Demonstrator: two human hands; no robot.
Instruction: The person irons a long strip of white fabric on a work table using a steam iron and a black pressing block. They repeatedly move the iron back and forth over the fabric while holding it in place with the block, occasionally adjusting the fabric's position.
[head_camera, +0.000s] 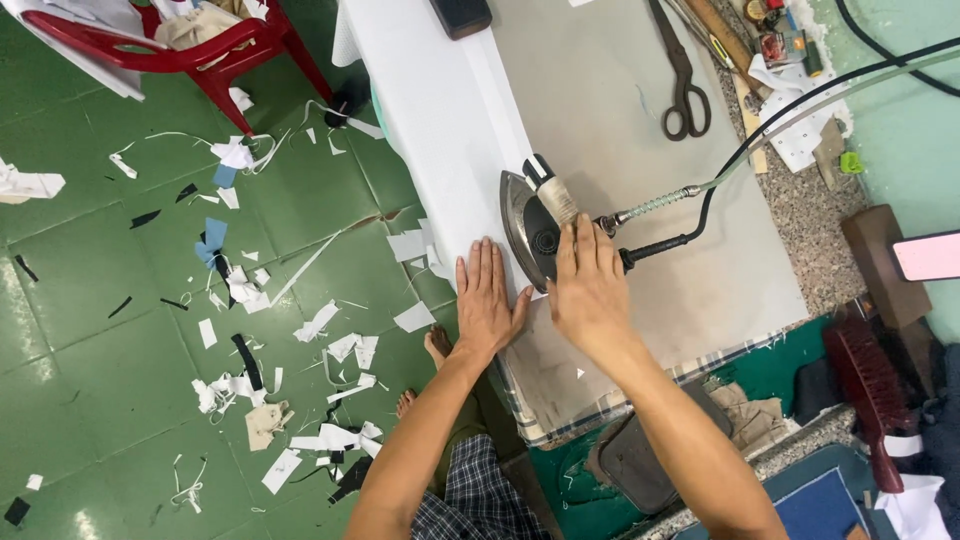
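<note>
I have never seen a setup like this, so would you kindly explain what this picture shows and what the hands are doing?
The one picture comes from a camera worn on a person's head, looking down at their own bare hands. The right hand grips the handle of a steam iron, fed by a hose and cord. The left hand lies flat on white cloth spread over a padded pressing table. Scissors lie further along. Fabric scraps litter the green floor.
</note>
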